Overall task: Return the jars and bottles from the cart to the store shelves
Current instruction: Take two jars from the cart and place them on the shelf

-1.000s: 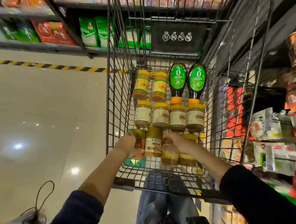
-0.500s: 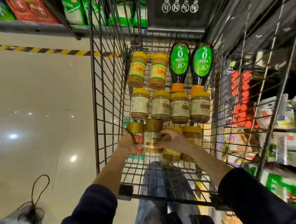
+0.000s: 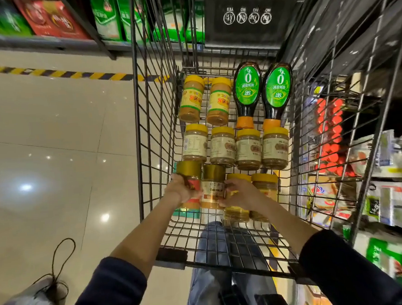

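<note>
Both hands stayed low in the cart [image 3: 146,132]: left hand [image 3: 182,189] gripped one gold-lidded jar [image 3: 188,177], right hand [image 3: 239,193] clasped its neighbour [image 3: 213,187].

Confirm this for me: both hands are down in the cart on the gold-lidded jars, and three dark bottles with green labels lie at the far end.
Not quite. The head view shows two dark bottles with green labels at the far end of the cart, not three. The rest holds: the left hand and right hand are on the gold-lidded jars.
</note>
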### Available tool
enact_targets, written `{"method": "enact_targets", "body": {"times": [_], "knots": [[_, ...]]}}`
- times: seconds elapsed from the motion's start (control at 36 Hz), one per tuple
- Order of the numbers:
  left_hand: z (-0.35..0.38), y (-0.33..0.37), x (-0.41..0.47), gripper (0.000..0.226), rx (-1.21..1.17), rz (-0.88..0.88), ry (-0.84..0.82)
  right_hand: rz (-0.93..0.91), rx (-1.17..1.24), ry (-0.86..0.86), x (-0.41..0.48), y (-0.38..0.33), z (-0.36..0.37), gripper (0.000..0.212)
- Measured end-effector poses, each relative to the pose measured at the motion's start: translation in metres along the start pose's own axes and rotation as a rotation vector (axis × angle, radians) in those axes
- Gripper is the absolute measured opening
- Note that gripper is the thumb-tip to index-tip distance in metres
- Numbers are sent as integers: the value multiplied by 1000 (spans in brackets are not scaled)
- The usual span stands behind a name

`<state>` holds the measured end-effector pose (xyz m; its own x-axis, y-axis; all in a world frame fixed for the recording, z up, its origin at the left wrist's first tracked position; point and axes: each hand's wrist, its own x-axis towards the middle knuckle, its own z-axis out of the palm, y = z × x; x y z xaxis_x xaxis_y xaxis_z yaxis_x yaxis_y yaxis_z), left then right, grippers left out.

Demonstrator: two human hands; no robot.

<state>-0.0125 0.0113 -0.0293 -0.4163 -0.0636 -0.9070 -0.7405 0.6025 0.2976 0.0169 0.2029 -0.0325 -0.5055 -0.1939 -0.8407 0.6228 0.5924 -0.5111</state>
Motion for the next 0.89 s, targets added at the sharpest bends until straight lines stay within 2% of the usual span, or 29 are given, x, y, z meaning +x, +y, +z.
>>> {"method": "enact_targets", "body": {"times": [0.08, 0.14, 0.22, 0.39, 0.56, 0.64, 0.72, 0.83, 0.89], "knots": [[-10, 9, -14, 91, -64, 62, -45, 27, 49, 1, -2, -1, 2, 79], [-18, 16, -27, 84, -91, 95, -69, 40, 39, 21, -2, -2, 4, 84], [-31, 23, -45, 89, -108, 158, -139, 31, 8, 83, -1, -7, 9, 85], [-58, 36, -84, 80, -143, 273, -274, 31, -105, 149, 7, -11, 18, 63], [-71, 52, -121, 62, -171, 334, -235, 35, -315, 227, 18, -15, 35, 47], [-74, 54, -131, 61, -192, 341, -212, 21, -366, 265, 18, -19, 44, 48], [-78, 53, -135, 61, -218, 322, -193, 33, -276, 309, 21, -21, 53, 56], [-83, 52, -139, 60, -246, 345, -179, 70, -40, 240, 36, -19, 59, 78], [-84, 51, -140, 64, -255, 344, -171, 115, 68, 189, 41, -23, 58, 80]]}}
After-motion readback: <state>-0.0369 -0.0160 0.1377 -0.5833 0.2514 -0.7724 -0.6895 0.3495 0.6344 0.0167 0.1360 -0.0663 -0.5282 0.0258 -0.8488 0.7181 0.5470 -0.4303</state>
